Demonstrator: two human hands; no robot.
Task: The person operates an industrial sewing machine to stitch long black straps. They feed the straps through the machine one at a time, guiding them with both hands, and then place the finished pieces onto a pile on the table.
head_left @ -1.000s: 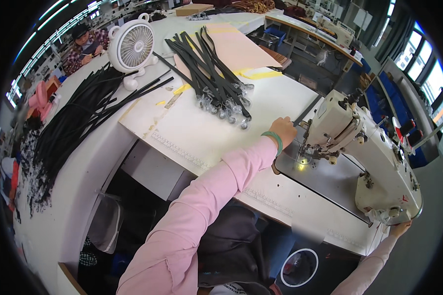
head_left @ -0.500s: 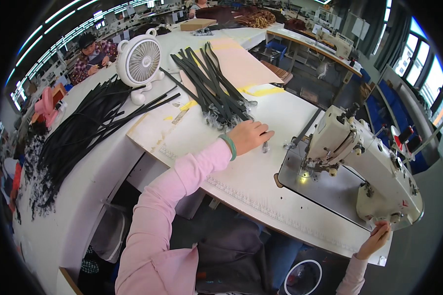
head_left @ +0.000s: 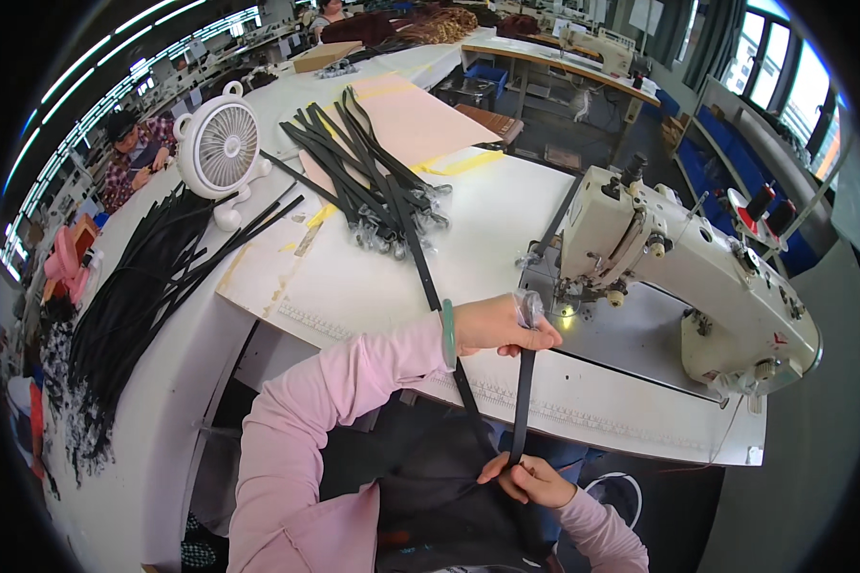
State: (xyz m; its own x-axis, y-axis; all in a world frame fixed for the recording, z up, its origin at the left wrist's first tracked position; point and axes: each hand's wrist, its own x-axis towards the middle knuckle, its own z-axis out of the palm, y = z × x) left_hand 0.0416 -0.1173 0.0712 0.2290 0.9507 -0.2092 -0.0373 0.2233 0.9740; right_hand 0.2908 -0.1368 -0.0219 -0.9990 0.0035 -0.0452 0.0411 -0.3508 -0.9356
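A long black strap (head_left: 524,396) hangs between my two hands in front of the table's near edge. My left hand (head_left: 495,323) is closed round it just below its end, where a clear plastic-wrapped fitting (head_left: 530,307) sticks up above the fingers. Lower down, over my lap, my right hand (head_left: 537,480) pinches the same strap. Another length of strap runs from the table past my left wrist down toward my lap. Right of my left hand stands a white sewing machine (head_left: 678,244), its lamp lit at the needle.
Black straps with plastic-wrapped ends (head_left: 373,181) are heaped beyond my left hand. A white fan (head_left: 222,148) and another strap pile (head_left: 143,286) lie to the left. One strap (head_left: 554,224) rests beside the machine. Another person (head_left: 136,158) sits at the far left.
My left hand has lifted the strap's end and come nearer, to the right. My right hand has left the machine's right end and now grips the strap over my lap. The view has shifted.
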